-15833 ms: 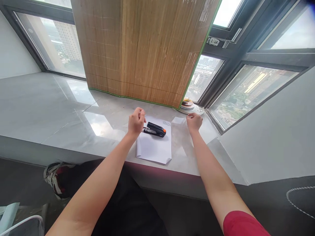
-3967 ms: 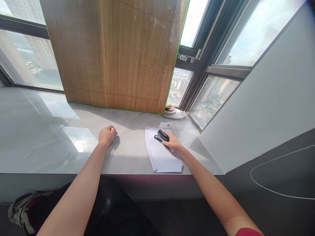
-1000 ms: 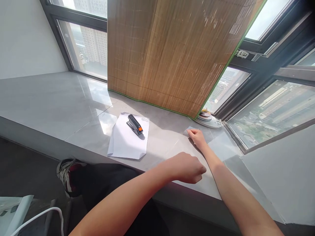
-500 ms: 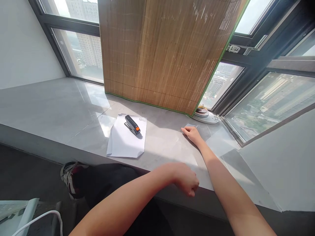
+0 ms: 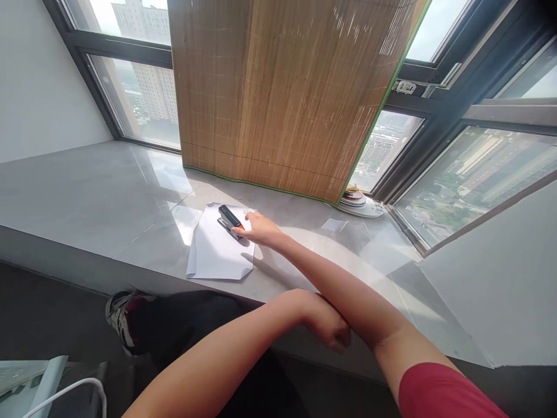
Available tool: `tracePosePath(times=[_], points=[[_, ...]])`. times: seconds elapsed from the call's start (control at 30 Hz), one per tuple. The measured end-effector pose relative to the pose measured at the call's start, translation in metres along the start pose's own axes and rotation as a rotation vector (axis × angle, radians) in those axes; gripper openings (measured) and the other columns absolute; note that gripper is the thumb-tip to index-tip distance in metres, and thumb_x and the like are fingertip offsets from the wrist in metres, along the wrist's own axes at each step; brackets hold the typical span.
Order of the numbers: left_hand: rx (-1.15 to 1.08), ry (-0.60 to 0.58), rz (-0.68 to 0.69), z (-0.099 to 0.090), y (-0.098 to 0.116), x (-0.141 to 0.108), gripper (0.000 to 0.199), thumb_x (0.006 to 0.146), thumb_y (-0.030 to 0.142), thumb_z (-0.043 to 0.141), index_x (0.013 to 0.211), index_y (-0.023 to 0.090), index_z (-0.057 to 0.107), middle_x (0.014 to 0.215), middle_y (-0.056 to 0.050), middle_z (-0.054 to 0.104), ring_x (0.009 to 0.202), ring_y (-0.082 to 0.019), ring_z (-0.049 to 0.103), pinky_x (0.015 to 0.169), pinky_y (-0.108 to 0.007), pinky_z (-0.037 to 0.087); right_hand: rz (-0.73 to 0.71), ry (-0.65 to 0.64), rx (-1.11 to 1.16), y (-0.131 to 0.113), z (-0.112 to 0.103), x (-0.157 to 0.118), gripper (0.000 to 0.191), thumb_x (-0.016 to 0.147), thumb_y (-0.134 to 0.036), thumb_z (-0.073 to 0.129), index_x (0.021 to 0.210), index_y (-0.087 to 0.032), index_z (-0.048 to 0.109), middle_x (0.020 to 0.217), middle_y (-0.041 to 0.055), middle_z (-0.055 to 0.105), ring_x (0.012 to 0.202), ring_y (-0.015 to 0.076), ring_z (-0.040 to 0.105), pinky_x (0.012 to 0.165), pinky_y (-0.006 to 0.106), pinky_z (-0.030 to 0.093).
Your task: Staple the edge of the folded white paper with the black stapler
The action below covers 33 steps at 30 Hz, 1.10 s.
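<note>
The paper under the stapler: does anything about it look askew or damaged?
Slightly askew: the white paper has a bent lower-right corner and a slanting fold or second sheet along its left edge, so its outline looks uneven. No tear shows.

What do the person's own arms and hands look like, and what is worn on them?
The left hand and right hand are bare, with no glove or watch visible. A short, plain red sleeve shows on the right side only.
</note>
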<state>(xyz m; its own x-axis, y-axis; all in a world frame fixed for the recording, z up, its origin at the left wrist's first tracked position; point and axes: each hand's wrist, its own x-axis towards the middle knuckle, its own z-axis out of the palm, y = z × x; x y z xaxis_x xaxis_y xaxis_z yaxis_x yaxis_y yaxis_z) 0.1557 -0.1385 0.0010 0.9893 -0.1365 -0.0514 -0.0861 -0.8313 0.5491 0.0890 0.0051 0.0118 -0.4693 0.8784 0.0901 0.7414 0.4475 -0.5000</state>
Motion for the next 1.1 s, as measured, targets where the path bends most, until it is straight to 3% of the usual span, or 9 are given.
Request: tracePosePath(times=[0.07,0.17,0.3,0.43,0.53,0.7,0.87,1.0,1.1], points=[[-0.128,-0.064,-0.026,-0.005,-0.001,-0.006,0.038,0.084,0.007,0.067,0.054,0.024,0.052,0.062,0.004,0.065,0.063,-0.017,0.063,0.066,-0.033,0.052,-0.021,-0.047,-0.008,-0.023,0.011,0.014,0.058,0.095,-0.072,0.068,0.130,-0.025,0.068,0.126,0.0095,0.072,0.110,0.0325,0.068,0.091,0.046,0.055],[-0.221,-0.100,-0.057,-0.006,-0.003,-0.007,0.036,0.086,0.009,0.067,0.055,0.023,0.054,0.062,0.001,0.065,0.064,-0.020,0.064,0.069,-0.036,0.053,-0.035,-0.098,-0.037,-0.035,0.020,0.024,0.050,0.100,-0.056,0.069,0.135,-0.021,0.063,0.114,0.0093,0.074,0.103,0.0306,0.069,0.085,0.042,0.052],[-0.252,-0.079,-0.045,-0.007,0.000,-0.003,0.039,0.083,0.008,0.068,0.051,0.022,0.052,0.057,0.001,0.061,0.060,-0.019,0.058,0.066,-0.036,0.047,-0.003,-0.117,-0.099,-0.028,0.019,0.020,0.035,0.104,-0.042,0.061,0.130,-0.019,0.060,0.100,0.0069,0.074,0.089,0.0252,0.066,0.072,0.035,0.045],[-0.483,-0.100,0.125,-0.021,0.011,-0.012,0.027,0.086,0.012,0.067,0.061,0.021,0.059,0.060,0.004,0.057,0.061,-0.015,0.054,0.066,-0.031,0.045,-0.025,-0.080,-0.162,-0.001,0.005,-0.008,0.030,0.101,-0.045,0.062,0.121,-0.023,0.061,0.095,0.0071,0.072,0.083,0.0262,0.063,0.068,0.035,0.040],[-0.628,0.040,0.238,-0.037,0.020,-0.027,0.027,0.083,0.011,0.067,0.062,0.020,0.052,0.063,0.005,0.048,0.062,-0.013,0.045,0.066,-0.029,0.042,0.007,-0.034,-0.181,0.034,-0.013,-0.043,0.026,0.099,-0.045,0.061,0.115,-0.024,0.061,0.088,0.0050,0.071,0.076,0.0244,0.060,0.065,0.034,0.036],[-0.785,0.240,0.289,-0.052,0.023,-0.052,0.027,0.082,0.011,0.065,0.062,0.020,0.048,0.064,0.002,0.042,0.063,-0.013,0.037,0.063,-0.033,0.035,0.061,0.067,-0.194,0.092,-0.040,-0.097,0.020,0.098,-0.041,0.062,0.107,-0.023,0.060,0.083,0.0035,0.069,0.071,0.0214,0.058,0.066,0.032,0.034],[-0.924,0.498,0.327,-0.052,0.014,-0.065,0.023,0.075,0.015,0.059,0.055,0.021,0.049,0.058,0.001,0.038,0.059,-0.014,0.031,0.061,-0.036,0.027,0.207,0.168,-0.143,0.108,-0.043,-0.115,0.015,0.098,-0.037,0.062,0.103,-0.023,0.058,0.076,0.0020,0.064,0.064,0.0181,0.050,0.063,0.033,0.032],[-0.926,0.790,0.302,-0.049,-0.002,-0.075,0.023,0.072,0.019,0.058,0.052,0.020,0.046,0.053,0.001,0.034,0.057,-0.013,0.026,0.061,-0.036,0.021,0.146,0.182,0.116,0.119,-0.045,-0.115,0.025,0.096,-0.047,0.069,0.104,-0.025,0.059,0.073,-0.0017,0.061,0.061,0.0155,0.048,0.061,0.031,0.033],[-0.946,1.044,0.256,-0.049,-0.012,-0.086,0.026,0.070,0.023,0.058,0.051,0.020,0.041,0.051,0.003,0.026,0.055,-0.012,0.021,0.060,-0.034,0.019,0.093,0.211,0.476,0.153,-0.057,-0.114,0.040,0.097,-0.061,0.065,0.084,-0.025,0.054,0.063,-0.0043,0.051,0.055,0.0130,0.042,0.055,0.029,0.032]])
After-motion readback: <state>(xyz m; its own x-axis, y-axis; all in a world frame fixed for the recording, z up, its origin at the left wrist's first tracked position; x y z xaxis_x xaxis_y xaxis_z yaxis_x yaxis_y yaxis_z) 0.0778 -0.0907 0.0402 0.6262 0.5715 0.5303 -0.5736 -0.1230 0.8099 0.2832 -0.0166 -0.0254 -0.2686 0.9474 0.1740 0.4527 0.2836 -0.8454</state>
